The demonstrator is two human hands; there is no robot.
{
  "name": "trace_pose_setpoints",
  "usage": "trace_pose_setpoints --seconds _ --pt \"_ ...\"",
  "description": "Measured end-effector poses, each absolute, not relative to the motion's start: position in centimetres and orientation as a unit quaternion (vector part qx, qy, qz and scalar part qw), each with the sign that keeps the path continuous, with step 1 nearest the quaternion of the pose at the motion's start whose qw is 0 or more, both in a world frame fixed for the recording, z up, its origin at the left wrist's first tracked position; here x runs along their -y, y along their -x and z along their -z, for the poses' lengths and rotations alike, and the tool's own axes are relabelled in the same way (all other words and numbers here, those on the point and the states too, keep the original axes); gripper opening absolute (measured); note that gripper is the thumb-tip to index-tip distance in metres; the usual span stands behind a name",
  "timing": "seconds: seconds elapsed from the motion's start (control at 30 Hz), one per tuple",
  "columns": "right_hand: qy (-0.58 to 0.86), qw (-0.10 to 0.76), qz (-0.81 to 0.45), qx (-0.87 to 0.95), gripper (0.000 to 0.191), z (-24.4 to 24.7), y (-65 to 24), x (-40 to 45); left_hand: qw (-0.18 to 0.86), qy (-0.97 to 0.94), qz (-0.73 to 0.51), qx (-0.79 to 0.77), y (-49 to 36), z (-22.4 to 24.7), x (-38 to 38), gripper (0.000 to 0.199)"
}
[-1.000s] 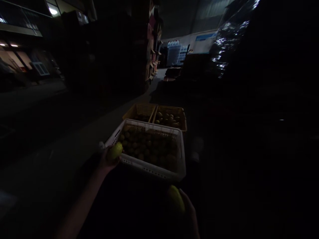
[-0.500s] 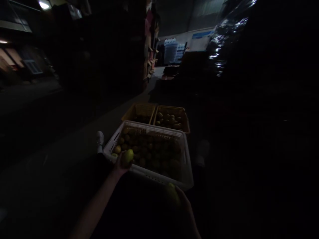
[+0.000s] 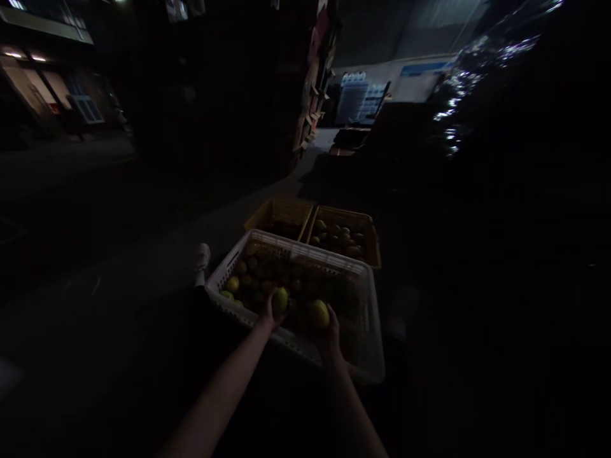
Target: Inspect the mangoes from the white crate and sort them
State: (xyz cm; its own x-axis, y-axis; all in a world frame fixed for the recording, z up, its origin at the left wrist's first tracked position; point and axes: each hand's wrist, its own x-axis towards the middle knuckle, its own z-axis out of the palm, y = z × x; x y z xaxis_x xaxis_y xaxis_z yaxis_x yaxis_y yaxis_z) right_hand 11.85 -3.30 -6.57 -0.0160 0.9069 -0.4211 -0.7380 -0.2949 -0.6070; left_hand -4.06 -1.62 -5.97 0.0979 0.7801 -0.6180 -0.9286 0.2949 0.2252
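A white plastic crate [image 3: 305, 249] with slotted sides lies between my legs, holding many roundish yellow-green fruits whose kind is hard to make out in the dark. Over its near side, my left hand [image 3: 272, 313] grips a yellow-green fruit [image 3: 280, 300]. To the right of it, my right hand [image 3: 331, 334] is wrapped round a second, paler yellow-green fruit [image 3: 319, 315]. The two held fruits are apart, both above the crate. A yellow fruit [image 3: 233, 284] shows at the crate's left end.
Behind the white crate stand two yellowish crates, a left one [image 3: 255, 216] with dark contents and a right one [image 3: 375, 245] with fruits. My left shoe [image 3: 202, 256] is beside the white crate. Stacked boxes [image 3: 310, 95] and shiny plastic wrap [image 3: 458, 95] rise farther back.
My right hand has come up and forward from the crate's near edge with its fruit. My left hand has moved right with its fruit. The view has shifted slightly.
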Motion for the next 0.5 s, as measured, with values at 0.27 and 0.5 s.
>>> trace_pose_setpoints --seconds 0.27,0.5 --pt "0.385 0.612 -0.689 0.051 0.022 9.2 -11.4 3.9 0.721 0.112 -0.579 -0.364 4.2 8.6 1.1 0.027" --pt "0.391 0.578 -0.715 0.039 0.038 10.2 -11.0 2.5 0.735 0.082 -0.566 -0.365 4.5 8.7 1.2 0.025"
